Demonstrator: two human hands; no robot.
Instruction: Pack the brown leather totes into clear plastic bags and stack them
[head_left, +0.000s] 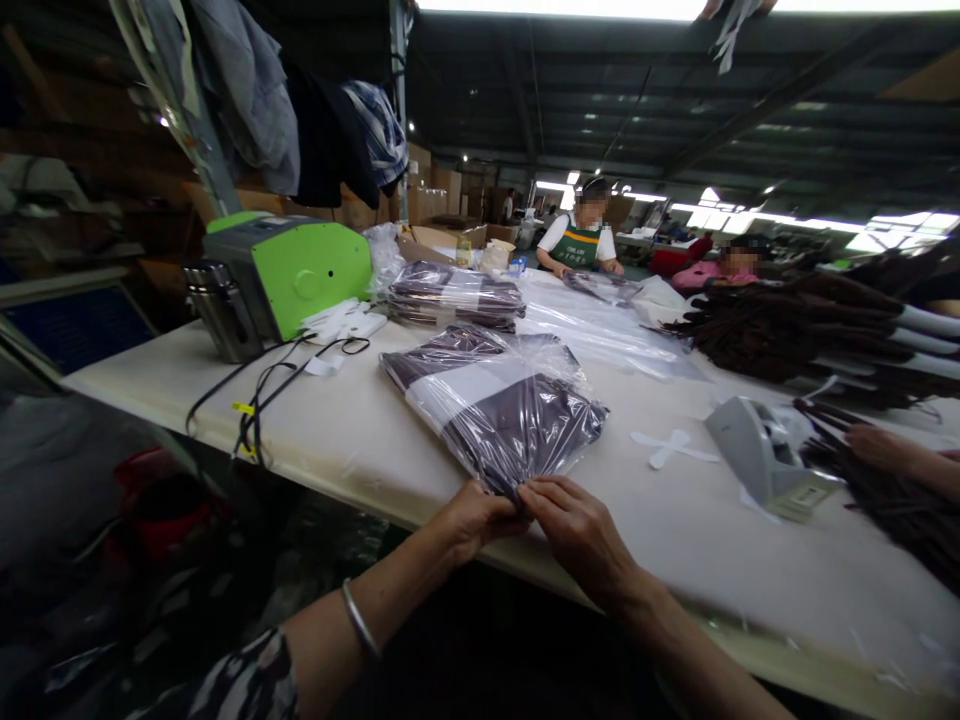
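A clear plastic bag (517,400) with folded dark brown fabric and a pale band inside lies on the table in front of me. Its near end is bunched together at the table's front edge. My left hand (480,520) grips that gathered end from the left, fingers closed. From the other side, my right hand (574,520) pinches the same bunched plastic, its fingertips close to the left hand's. The exact fold between the fingers is hidden. Just behind the bag is a stack of similar bagged bundles (454,295).
A green and grey machine (311,265) and a steel flask (221,310) stand at left, with black cables (259,410) nearby. To the right are a grey tape dispenser (769,455), piled brown fabric (817,325) and another person's hand (885,450). A co-worker (581,240) stands across the table.
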